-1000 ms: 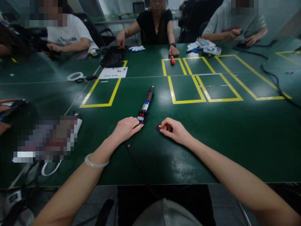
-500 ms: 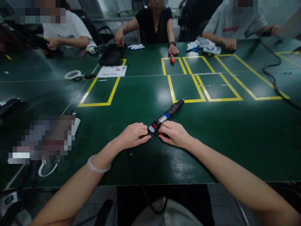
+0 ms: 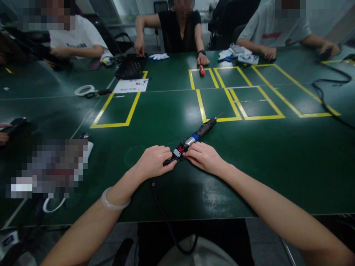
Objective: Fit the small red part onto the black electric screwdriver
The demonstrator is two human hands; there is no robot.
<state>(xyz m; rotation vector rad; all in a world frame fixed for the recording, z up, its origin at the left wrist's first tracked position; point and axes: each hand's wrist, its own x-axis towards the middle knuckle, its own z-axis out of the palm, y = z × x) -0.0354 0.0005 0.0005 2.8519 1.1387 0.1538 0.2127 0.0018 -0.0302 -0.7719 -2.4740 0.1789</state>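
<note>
An electric screwdriver (image 3: 195, 137) with its inner parts exposed lies slantwise on the green table, its thin bit pointing away to the right. A silver motor body with a blue band and a red part near a pale block show along it. My left hand (image 3: 155, 160) is closed around the tool's rear end, thumb below and fingers above. On the other side, my right hand (image 3: 203, 156) pinches at the tool beside the red part; a small red bit shows by its fingertips, too small to name. A black cable (image 3: 159, 201) runs down over the table edge near my left hand.
Yellow tape frames (image 3: 219, 119) mark the table. A black tray (image 3: 130, 65), a paper sheet (image 3: 131, 85), a tape roll (image 3: 84, 90) and a red-handled tool (image 3: 202, 70) lie farther off. Co-workers sit opposite. A cable (image 3: 321, 92) winds at right.
My right fingers have shifted slightly at the tool's side, and more of the small part there shows. Across the table, a co-worker's arm over the black tray has risen. My left hand keeps its grip.
</note>
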